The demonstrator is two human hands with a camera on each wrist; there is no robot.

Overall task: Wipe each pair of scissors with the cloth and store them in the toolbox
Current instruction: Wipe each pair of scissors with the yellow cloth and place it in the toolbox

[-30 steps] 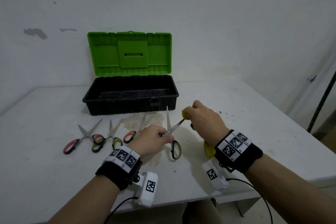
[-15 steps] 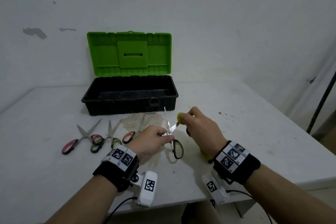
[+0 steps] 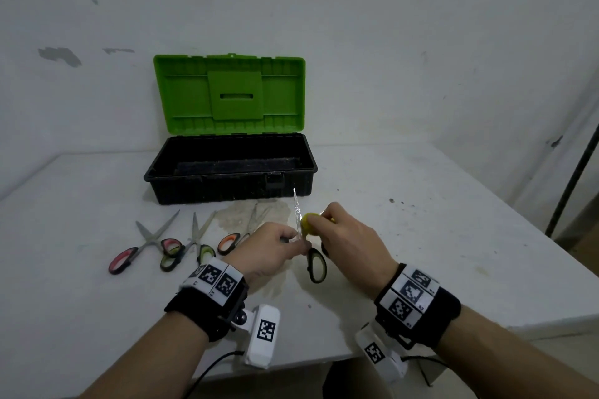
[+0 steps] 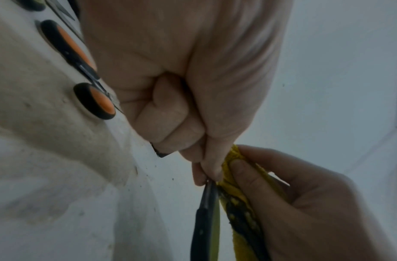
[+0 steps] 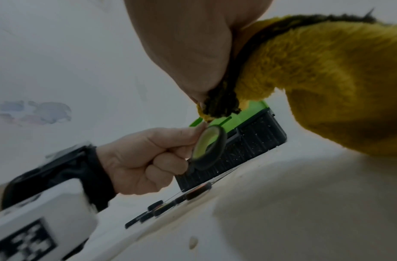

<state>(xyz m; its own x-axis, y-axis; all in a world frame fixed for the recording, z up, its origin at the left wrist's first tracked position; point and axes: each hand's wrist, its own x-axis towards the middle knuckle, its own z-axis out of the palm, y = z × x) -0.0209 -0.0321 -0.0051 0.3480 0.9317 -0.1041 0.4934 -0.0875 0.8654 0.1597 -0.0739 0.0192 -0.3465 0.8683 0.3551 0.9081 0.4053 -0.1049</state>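
My left hand (image 3: 275,248) grips a pair of green-handled scissors (image 3: 316,266) near the pivot, blades pointing up and away. A yellow cloth (image 3: 308,223) is pinched by my right hand (image 3: 343,236) against the lower part of one blade. The left wrist view shows the left hand (image 4: 193,106) fisted on the scissors (image 4: 206,220), with the cloth (image 4: 239,203) alongside. In the right wrist view the cloth (image 5: 327,79) hangs from my right hand and the scissors' handle loop (image 5: 209,148) shows. The black toolbox (image 3: 227,185) stands open behind, its green lid (image 3: 230,97) upright.
Three more pairs of scissors lie on the white table (image 3: 421,236) left of my hands: a red-handled pair (image 3: 142,244), a green-handled pair (image 3: 191,248) and an orange-handled pair (image 3: 240,235). A brownish stain (image 3: 252,214) marks the tabletop before the toolbox. A dark pole (image 3: 573,178) stands at the right.
My right hand has slid the cloth leftward along the blade toward my left hand. The scissors' blades have tilted a little more upright. The left hand has barely moved.
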